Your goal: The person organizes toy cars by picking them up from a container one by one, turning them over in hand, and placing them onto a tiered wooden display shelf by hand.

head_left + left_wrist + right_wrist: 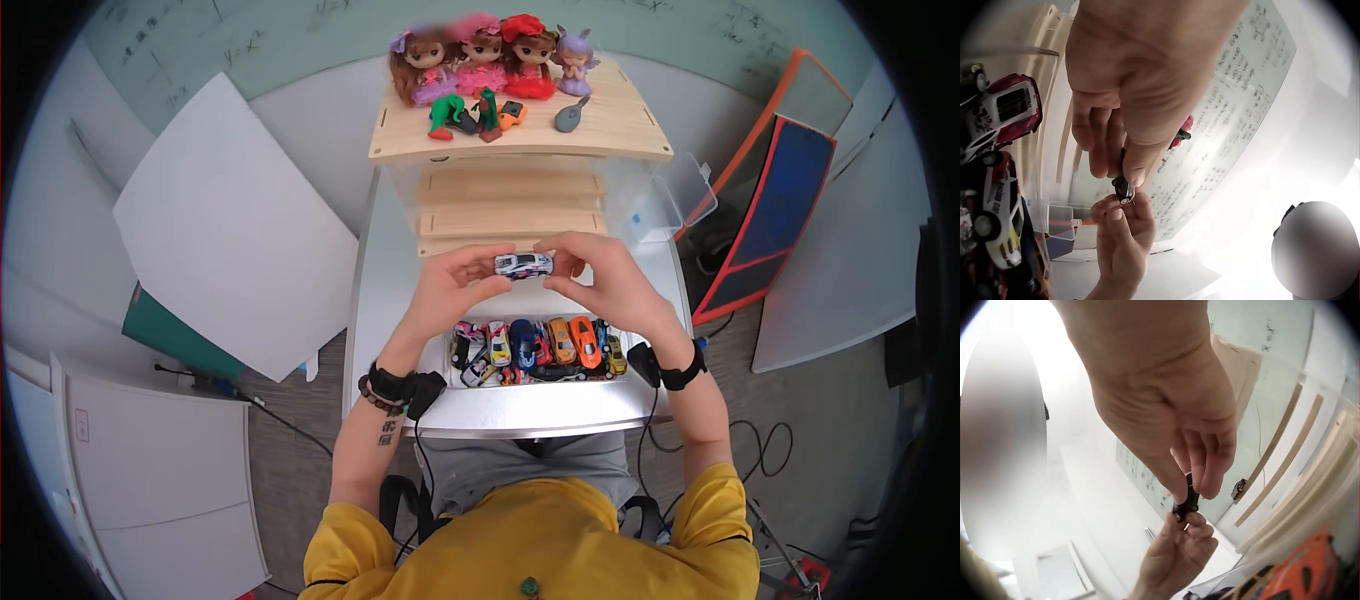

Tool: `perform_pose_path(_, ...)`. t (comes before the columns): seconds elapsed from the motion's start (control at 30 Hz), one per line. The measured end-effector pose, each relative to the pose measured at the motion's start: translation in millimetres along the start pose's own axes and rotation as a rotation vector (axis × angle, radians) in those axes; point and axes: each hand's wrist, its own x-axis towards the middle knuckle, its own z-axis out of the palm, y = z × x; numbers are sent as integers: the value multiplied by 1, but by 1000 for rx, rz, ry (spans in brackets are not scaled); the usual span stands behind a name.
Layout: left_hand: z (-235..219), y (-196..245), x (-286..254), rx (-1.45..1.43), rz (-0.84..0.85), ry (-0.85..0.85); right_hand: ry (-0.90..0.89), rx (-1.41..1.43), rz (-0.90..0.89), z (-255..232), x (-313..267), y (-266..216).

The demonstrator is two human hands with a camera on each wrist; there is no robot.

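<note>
A small white toy car point(523, 265) with dark windows and coloured markings is held up between both hands, above the table and in front of the wooden shelf. My left hand point(447, 290) pinches its left end with thumb and fingers. At the other end, my right hand point(605, 275) grips it the same way. From the left wrist, the toy car point(1124, 189) shows as a dark shape between the fingertips. The right wrist view shows the car's dark underside point(1188, 501). Below the hands, several toy cars point(522, 344) fill a shallow clear tray.
The wooden shelf point(400, 142) with clear sides stands at the table's back. On its top are several dolls point(480, 75), small green and orange figures point(447, 115) and a grey teardrop-shaped piece point(571, 115). An open clear box point(688, 190) sits at right. Cables run from both wrist cameras.
</note>
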Motion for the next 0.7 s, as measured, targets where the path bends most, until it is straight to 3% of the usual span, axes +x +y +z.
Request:
perform_pose_path(0.1, 1, 0, 1, 42, -34, -6, -8, -117, -88, -1, -1, 10)
perform_pose_path(0.27, 4, 5, 4, 45, 7, -46, -12, -40, -119, -10, 2, 10)
perform_pose_path(0.53, 16, 56, 19, 154, 14, -152, 111, -83, -275, -34, -9, -13)
perform_pose_path(0.7, 9, 67, 40, 275, 38, -135, 113, -46, -135, -42, 2, -12)
